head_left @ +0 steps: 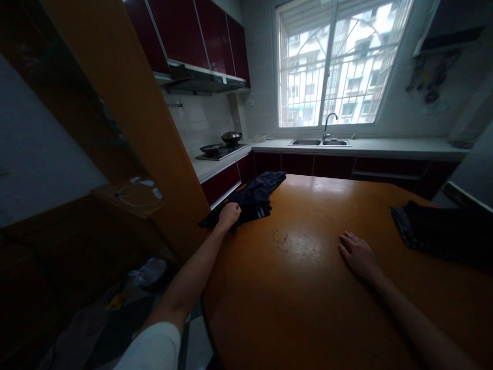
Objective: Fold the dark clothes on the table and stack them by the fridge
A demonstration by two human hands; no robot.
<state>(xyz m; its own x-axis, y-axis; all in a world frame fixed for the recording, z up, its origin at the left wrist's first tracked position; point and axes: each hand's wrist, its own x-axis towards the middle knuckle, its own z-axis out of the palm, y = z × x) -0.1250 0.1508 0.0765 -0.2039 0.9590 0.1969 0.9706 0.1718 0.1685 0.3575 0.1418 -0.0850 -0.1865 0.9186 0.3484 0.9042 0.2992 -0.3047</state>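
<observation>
A crumpled dark navy garment (pixel 257 189) with pale stripes near its lower edge lies over the left edge of the wooden table (pixel 308 298). My left hand (pixel 230 213) is closed on the near side of this cloth, fingers curled in. Whether it is a shirt or trousers I cannot tell. Palm down on the tabletop, my right hand (pixel 358 254) rests with its fingers stretched out and nothing in them. To its right is a dark pile of cloth (pixel 435 226) with a patterned edge.
A wooden cabinet post (pixel 154 118) rises close to my left arm. Beyond the table are a stove (pixel 223 151) with a lidded pan (pixel 231 136), and a sink (pixel 306 142) under the window. A whitish bundle (pixel 152 271) lies low on the left.
</observation>
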